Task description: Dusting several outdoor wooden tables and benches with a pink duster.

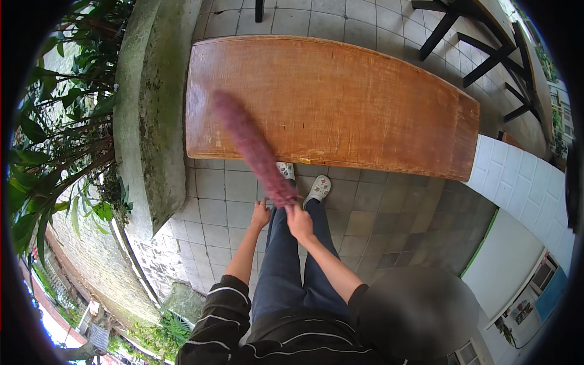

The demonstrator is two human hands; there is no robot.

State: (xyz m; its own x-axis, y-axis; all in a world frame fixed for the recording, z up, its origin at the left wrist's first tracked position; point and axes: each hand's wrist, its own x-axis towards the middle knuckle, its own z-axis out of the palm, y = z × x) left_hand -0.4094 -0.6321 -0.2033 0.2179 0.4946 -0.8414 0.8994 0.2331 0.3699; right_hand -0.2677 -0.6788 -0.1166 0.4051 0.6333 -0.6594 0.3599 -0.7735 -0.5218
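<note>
A long, fluffy, dusky-pink duster [248, 143] slants up and left, blurred, above the near left part of a brown wooden table [365, 105]. My right hand [299, 223] is closed around its lower end, in front of my legs. The handle is mostly hidden inside that fist. My left hand [261, 215] is just left of the duster's lower end, its fingers curled. I cannot tell whether the left fingers hold anything. Part of the tabletop and one of my white clogs [286, 170] are covered by the duster.
A mossy concrete ledge [157, 105] borders the table's left end, with leafy plants [64, 137] beyond. White brickwork [515, 178] meets the right end. Dark-legged wooden furniture [495, 50] stands at the far right. Grey floor tiles [356, 228] surround my feet. A blurred patch hides the lower right.
</note>
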